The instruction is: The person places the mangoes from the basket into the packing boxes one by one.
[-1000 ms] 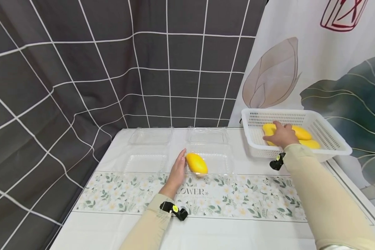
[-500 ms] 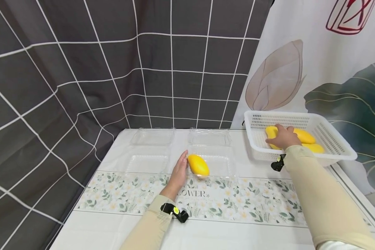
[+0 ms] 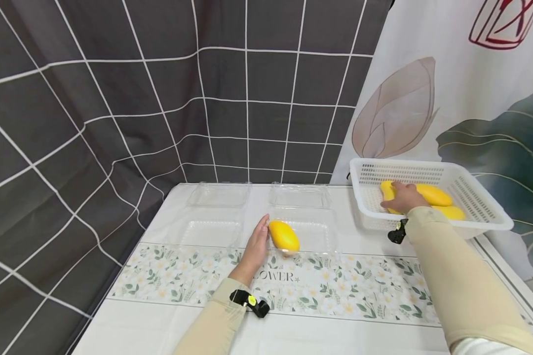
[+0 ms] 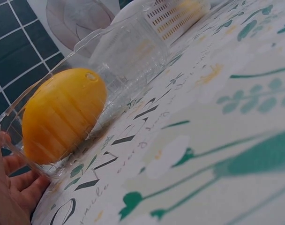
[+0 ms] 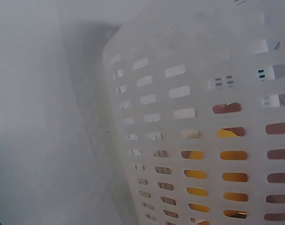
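Lower centre of the frame: the left hand [image 3: 254, 250], fingers nearly straight, is rested against the left wall of a clear container [image 3: 315, 231], in which one yellow mango [image 3: 284, 236] is contained. Right of the frame: a second mango [image 3: 386, 188] is gripped between the spread thumb and fingers of the right hand [image 3: 407, 198], inside a white basket [image 3: 481, 199].

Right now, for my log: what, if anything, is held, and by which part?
Right hand grips a yellow oval fruit across its middle; left hand merely touches a clear plastic container from outside.
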`<state>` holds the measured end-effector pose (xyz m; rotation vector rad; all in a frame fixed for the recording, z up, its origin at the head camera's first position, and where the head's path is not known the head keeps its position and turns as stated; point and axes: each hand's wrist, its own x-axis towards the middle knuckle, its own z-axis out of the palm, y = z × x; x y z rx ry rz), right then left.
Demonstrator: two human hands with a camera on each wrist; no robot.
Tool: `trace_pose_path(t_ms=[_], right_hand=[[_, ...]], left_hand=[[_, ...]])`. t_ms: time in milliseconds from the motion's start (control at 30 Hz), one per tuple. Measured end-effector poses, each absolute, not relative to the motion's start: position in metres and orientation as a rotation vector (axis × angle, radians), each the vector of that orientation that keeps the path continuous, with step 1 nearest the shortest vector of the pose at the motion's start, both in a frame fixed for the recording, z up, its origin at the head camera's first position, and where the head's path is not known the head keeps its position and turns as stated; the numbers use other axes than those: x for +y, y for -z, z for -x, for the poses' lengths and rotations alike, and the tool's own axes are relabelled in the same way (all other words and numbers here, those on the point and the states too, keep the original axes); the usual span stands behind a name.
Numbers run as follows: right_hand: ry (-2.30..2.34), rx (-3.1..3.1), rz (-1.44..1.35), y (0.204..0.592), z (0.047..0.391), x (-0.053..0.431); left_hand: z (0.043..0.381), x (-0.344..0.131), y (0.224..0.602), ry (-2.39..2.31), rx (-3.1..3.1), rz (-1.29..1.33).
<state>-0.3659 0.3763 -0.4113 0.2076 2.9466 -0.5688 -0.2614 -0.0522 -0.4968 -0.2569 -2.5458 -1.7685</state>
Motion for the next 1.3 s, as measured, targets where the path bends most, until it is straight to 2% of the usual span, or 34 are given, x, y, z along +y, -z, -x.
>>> trace_pose_path(t_ms=[767, 1300], right_hand=[[0.567, 2.919, -0.015, 0.421, 0.379, 0.383], [0.689, 3.099, 0.039, 0.39, 0.363, 0.374]], left_hand=[[0.263, -0.051, 0.497, 1.721, -2.54, 0.292], [0.261, -0.05, 0.496, 1.724, -2.55, 0.275]])
